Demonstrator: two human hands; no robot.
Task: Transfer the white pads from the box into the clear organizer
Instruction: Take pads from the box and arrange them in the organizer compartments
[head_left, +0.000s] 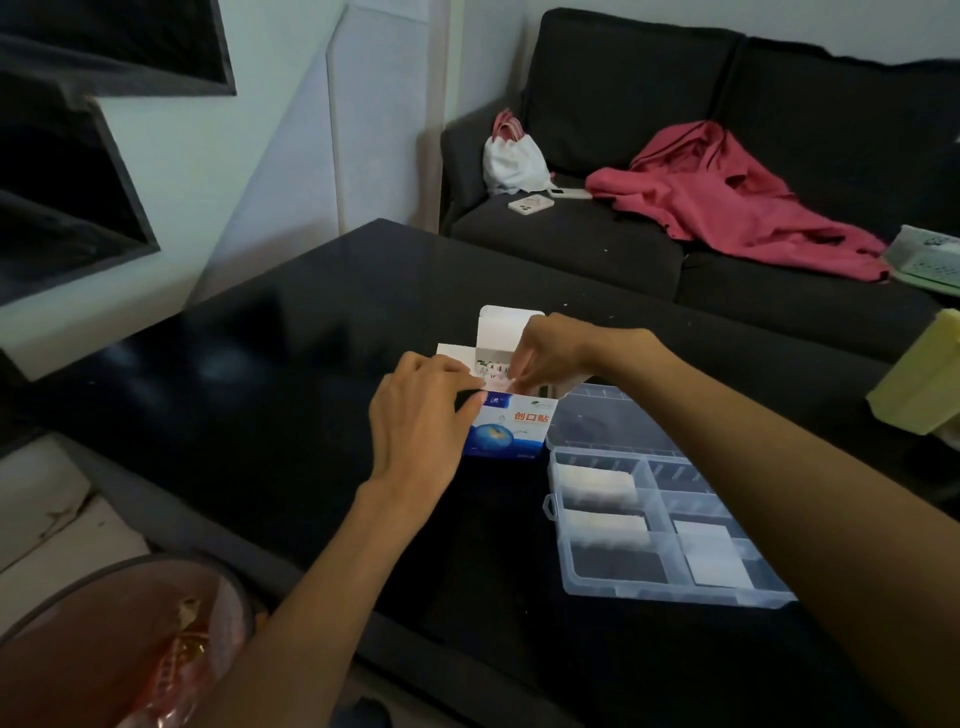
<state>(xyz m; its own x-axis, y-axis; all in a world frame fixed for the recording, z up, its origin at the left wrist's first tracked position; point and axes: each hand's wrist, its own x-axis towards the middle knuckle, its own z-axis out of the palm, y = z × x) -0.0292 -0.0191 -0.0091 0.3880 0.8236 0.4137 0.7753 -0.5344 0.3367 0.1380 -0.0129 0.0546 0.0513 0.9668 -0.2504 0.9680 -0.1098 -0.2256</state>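
Black table (291, 364): left hand (415, 415) grips box (511, 428); right hand (550, 353) pinches contents at its mouth.

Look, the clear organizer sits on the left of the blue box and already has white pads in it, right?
Not quite. The head view shows the clear organizer on the right of the blue box, not the left. It does already hold white pads.
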